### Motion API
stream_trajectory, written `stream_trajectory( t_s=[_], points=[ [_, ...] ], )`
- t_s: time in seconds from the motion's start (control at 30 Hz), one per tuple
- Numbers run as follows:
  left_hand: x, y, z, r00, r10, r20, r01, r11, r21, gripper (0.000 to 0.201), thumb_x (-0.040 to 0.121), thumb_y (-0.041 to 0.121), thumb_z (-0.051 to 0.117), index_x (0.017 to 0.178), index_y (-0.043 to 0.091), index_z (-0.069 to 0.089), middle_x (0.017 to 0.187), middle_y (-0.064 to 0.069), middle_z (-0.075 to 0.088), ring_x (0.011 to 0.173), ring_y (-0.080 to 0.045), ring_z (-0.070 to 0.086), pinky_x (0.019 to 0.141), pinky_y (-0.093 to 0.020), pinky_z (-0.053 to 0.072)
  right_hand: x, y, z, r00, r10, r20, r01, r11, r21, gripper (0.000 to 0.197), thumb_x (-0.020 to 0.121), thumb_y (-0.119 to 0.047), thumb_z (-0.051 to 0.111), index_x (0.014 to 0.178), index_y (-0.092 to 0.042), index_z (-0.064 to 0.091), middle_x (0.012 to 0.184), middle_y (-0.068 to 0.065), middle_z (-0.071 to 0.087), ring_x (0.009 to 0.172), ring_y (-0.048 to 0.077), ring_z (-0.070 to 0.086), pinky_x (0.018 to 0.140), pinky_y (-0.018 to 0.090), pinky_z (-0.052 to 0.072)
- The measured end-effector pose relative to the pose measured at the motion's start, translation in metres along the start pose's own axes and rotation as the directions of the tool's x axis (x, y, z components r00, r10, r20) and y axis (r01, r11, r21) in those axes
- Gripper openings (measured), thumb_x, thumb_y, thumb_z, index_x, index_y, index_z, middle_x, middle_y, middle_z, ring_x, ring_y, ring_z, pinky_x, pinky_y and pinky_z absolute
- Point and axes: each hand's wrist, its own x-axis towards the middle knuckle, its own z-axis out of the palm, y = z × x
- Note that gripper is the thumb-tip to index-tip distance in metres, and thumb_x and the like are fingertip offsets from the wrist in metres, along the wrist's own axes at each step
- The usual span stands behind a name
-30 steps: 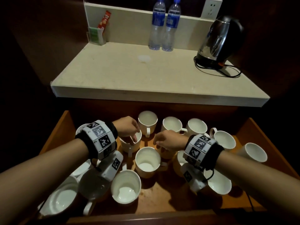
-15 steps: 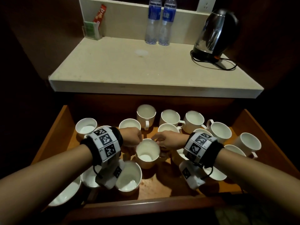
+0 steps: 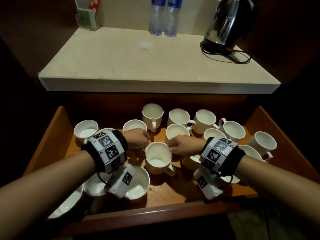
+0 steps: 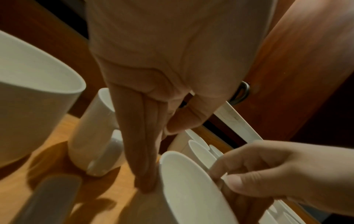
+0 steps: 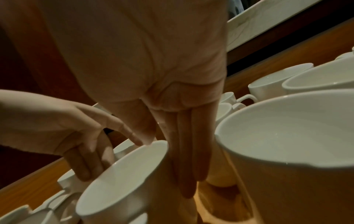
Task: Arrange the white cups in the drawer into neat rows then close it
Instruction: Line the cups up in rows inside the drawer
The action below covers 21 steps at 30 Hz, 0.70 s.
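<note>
Centre cup (image 3: 158, 157) between both hands, crowded by scattered cups (image 3: 178, 135)

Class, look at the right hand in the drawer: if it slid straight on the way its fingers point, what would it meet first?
The right hand points left, fingers already against the middle cup. Past it waits the left hand, though depth is unclear.

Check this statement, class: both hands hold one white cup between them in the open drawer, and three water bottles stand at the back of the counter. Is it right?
One detail is wrong. The head view shows two water bottles on the counter, not three. The rest stands: the left hand and right hand flank one white cup in the open drawer.
</note>
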Motion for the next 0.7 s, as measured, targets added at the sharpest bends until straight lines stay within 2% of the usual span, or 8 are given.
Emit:
stream_trajectory(
  t_s=[0.1,0.17,0.27,0.37,0.47,0.53,0.63,0.7],
  points=[
    [0.002,0.005,-0.002,0.998,0.023,-0.056,-0.023,1.000,-0.005,0.027,0.089,0.000,0.041,0.108,0.012,0.057,0.079,-0.008,0.067,0.080,-0.023,0.064,0.073,-0.029,0.054,0.002,0.007,0.003,0.997,0.073,0.002,-0.073,0.994,0.076,0.032,0.099,-0.021,0.043,0.109,0.000,0.065,0.086,0.007,0.066,0.068,0.012,0.059,0.054,0.014,0.042],
    [0.003,0.005,-0.002,0.997,0.015,-0.081,-0.015,1.000,-0.002,0.028,0.088,0.002,0.044,0.110,0.012,0.059,0.074,-0.002,0.066,0.076,-0.018,0.063,0.077,-0.030,0.054,0.001,0.010,0.002,0.993,0.116,-0.005,-0.114,0.986,0.119,0.030,0.099,-0.020,0.044,0.100,0.000,0.067,0.072,0.001,0.063,0.057,0.005,0.057,0.047,0.011,0.040],
    [0.000,0.005,0.001,0.999,-0.036,-0.031,0.036,0.999,-0.006,0.029,0.091,0.003,0.043,0.117,0.011,0.055,0.088,-0.008,0.071,0.072,-0.015,0.065,0.071,-0.028,0.055,-0.001,0.011,0.002,0.991,0.110,-0.074,-0.102,0.990,0.097,0.030,0.098,-0.021,0.046,0.090,-0.002,0.067,0.075,0.007,0.062,0.063,0.012,0.054,0.052,0.016,0.039],
    [0.001,0.006,0.004,1.000,-0.028,0.011,0.028,0.999,0.020,0.035,0.088,0.000,0.049,0.122,0.008,0.054,0.102,-0.014,0.071,0.094,-0.024,0.069,0.088,-0.039,0.056,-0.001,0.009,0.005,0.992,0.101,-0.081,-0.089,0.985,0.148,0.028,0.097,-0.020,0.046,0.097,0.001,0.066,0.075,0.007,0.062,0.068,0.015,0.058,0.056,0.018,0.042],
    [0.003,0.008,0.005,1.000,-0.015,-0.014,0.016,0.999,0.051,0.040,0.085,0.000,0.055,0.125,0.009,0.053,0.108,-0.012,0.069,0.102,-0.024,0.066,0.092,-0.040,0.053,-0.003,0.010,0.006,0.991,0.136,-0.005,-0.128,0.945,0.301,0.027,0.098,-0.014,0.047,0.103,0.006,0.064,0.095,0.019,0.072,0.089,0.027,0.071,0.067,0.023,0.055],
    [0.004,0.008,0.006,0.999,-0.018,-0.037,0.020,0.999,0.040,0.037,0.087,0.001,0.052,0.123,0.010,0.053,0.106,-0.012,0.070,0.096,-0.023,0.067,0.086,-0.036,0.056,-0.006,0.011,0.005,0.990,0.138,0.041,-0.144,0.932,0.334,0.028,0.097,-0.011,0.046,0.105,0.010,0.063,0.101,0.022,0.071,0.094,0.030,0.071,0.069,0.024,0.056],
    [0.004,0.008,0.008,0.998,-0.053,-0.029,0.053,0.998,-0.020,0.031,0.092,0.002,0.042,0.120,0.011,0.053,0.089,-0.011,0.072,0.070,-0.016,0.068,0.055,-0.023,0.057,-0.010,0.013,0.002,0.988,0.127,0.086,-0.148,0.931,0.333,0.029,0.097,-0.010,0.046,0.105,0.011,0.064,0.104,0.023,0.070,0.083,0.027,0.071,0.069,0.022,0.056],
    [0.003,0.009,0.007,0.998,-0.065,-0.012,0.065,0.998,-0.018,0.031,0.093,0.003,0.040,0.121,0.011,0.052,0.085,-0.010,0.072,0.071,-0.016,0.069,0.055,-0.024,0.056,-0.010,0.016,-0.001,0.990,0.126,0.060,-0.138,0.933,0.331,0.028,0.097,-0.008,0.045,0.106,0.010,0.064,0.103,0.023,0.070,0.080,0.026,0.069,0.064,0.020,0.055]
  ],
)
